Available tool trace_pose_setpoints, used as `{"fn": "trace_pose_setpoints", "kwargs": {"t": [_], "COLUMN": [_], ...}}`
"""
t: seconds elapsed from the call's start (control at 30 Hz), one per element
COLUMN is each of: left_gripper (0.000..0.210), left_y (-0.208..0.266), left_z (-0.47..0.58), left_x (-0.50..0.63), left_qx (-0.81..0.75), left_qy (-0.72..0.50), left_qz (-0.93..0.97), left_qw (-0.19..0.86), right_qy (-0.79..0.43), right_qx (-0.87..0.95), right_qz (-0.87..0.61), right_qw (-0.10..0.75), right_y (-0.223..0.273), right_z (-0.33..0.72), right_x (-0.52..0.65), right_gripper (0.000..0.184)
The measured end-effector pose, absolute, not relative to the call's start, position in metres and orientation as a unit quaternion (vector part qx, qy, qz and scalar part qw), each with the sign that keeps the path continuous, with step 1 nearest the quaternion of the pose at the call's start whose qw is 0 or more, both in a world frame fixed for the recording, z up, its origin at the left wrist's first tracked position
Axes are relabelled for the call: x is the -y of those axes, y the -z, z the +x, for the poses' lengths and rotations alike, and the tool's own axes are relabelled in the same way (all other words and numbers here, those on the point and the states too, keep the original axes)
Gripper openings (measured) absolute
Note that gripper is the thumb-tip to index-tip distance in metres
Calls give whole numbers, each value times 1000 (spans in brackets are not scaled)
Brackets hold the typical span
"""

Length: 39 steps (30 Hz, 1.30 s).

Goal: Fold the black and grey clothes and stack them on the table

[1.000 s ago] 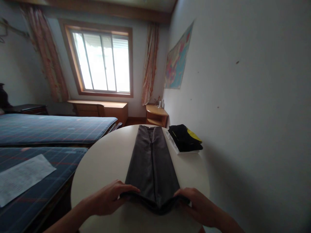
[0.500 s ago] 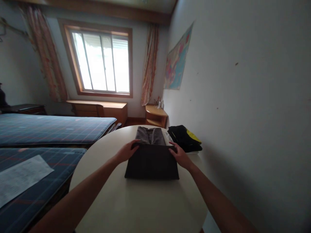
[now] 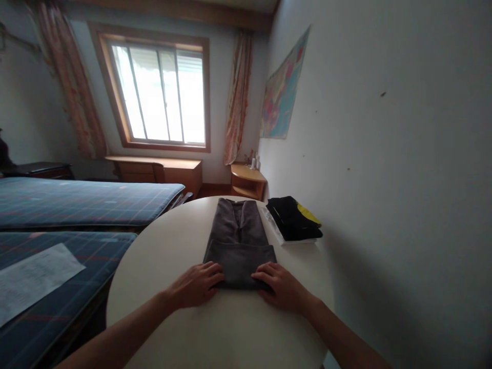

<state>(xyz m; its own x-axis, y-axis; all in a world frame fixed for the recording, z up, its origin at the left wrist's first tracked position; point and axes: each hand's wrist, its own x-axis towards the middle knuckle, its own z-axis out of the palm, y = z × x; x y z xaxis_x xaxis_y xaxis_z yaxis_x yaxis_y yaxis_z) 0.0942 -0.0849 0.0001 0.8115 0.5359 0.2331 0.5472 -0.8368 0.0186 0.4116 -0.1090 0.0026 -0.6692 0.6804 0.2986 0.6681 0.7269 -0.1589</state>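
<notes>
A pair of dark grey trousers (image 3: 240, 225) lies lengthwise on the round cream table (image 3: 161, 256), with its near end folded over into a flat flap. At the near left corner of the fold, my left hand (image 3: 200, 283) has its fingers curled on top of the cloth, the thumb low at the near edge. My right hand (image 3: 282, 287) grips the near right corner in the same way. The underside of the fold is hidden.
To the right of the trousers sits a stack of folded black, yellow and white clothes (image 3: 294, 220), close to the wall (image 3: 403, 215). Left of the table are beds with plaid mattresses (image 3: 92, 202), one bearing a paper sheet (image 3: 38, 277). A corner shelf (image 3: 248, 177) stands beyond.
Both hands have come down and nearer from the raised edge of the trousers to the near fold. The flap that stood up now lies flat, showing more of the cloth behind it.
</notes>
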Motion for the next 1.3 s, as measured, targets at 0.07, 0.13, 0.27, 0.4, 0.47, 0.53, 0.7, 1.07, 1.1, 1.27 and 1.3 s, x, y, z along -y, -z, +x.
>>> {"fn": "trace_pose_setpoints", "kwargs": {"t": [0.07,0.13,0.27,0.4,0.47,0.53,0.7,1.07,1.1,1.27,1.3], "left_gripper": [21,18,21,21,16,17,19,31,29,25,26], "left_y": [3,1,-15,-24,-25,-27,-42,-36,-35,-36,-36], "left_z": [95,96,93,85,83,83,94,102,103,107,107], "left_x": [85,87,104,129,137,138,122,86,84,83,84], "left_qx": [305,324,313,302,306,301,328,401,403,385,379], "left_qy": [103,101,90,-8,-53,-68,-4,31,23,3,4], "left_qz": [-946,-940,-941,-900,-865,-847,-877,-897,-897,-903,-904], "left_qw": [47,39,-89,-314,-395,-434,-351,-181,-181,-191,-196], "right_qy": [2,11,-44,-173,-223,-260,-242,-179,-182,-201,-206], "right_qx": [913,914,918,927,927,921,897,835,834,835,835], "right_qz": [-376,-380,-380,-328,-301,-291,-366,-512,-514,-508,-507], "right_qw": [158,142,106,53,36,24,51,92,87,62,57], "right_y": [1,-1,-15,-21,-21,-24,-42,-35,-34,-39,-40], "right_z": [410,408,400,389,384,380,379,381,380,376,376], "right_x": [109,111,130,161,171,173,156,126,124,121,122], "right_gripper": [36,29,27,29,28,26,20,23,22,18,18]}}
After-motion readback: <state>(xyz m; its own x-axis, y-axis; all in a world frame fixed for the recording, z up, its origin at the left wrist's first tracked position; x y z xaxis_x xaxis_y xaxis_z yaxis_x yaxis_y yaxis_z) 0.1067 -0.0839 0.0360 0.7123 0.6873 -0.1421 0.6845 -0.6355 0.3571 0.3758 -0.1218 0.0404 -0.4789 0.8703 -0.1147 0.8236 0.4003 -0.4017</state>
